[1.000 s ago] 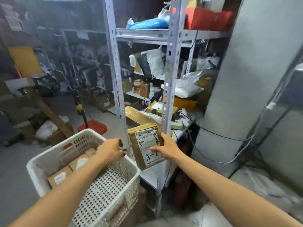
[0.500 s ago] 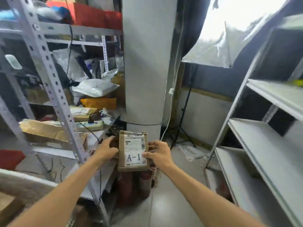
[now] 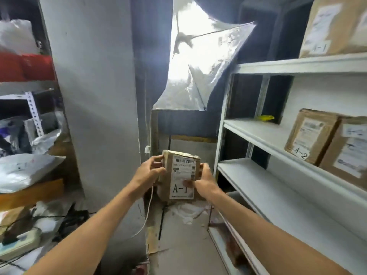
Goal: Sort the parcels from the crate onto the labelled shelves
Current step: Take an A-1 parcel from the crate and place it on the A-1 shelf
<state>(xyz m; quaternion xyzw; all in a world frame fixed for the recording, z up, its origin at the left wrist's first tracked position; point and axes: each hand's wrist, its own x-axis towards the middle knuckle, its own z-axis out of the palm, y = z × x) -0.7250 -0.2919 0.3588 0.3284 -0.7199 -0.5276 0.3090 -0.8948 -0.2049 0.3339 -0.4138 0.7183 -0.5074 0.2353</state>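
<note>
A small brown cardboard parcel (image 3: 181, 175) with a white label marked A-1 is held upright in front of me. My left hand (image 3: 150, 171) grips its left edge and my right hand (image 3: 204, 180) grips its right side, thumb on the label. The white shelf unit (image 3: 278, 65) stands to the right. Its top shelf carries a box marked A-1 (image 3: 335, 26). The shelf below holds a box marked A-2 (image 3: 309, 135) and another brown box (image 3: 347, 151) beside it. The crate is out of view.
A grey concrete pillar (image 3: 95, 96) rises just left of the parcel. A cluttered metal rack (image 3: 29, 108) with bags and boxes fills the left. A silver reflector umbrella (image 3: 200, 72) hangs ahead. Cables and white wrapping (image 3: 186, 212) lie on the floor.
My view has swung right from the crate and the metal rack to the white shelves. Both hands have carried the A-1 parcel along, and my left hand has left the crate's rim.
</note>
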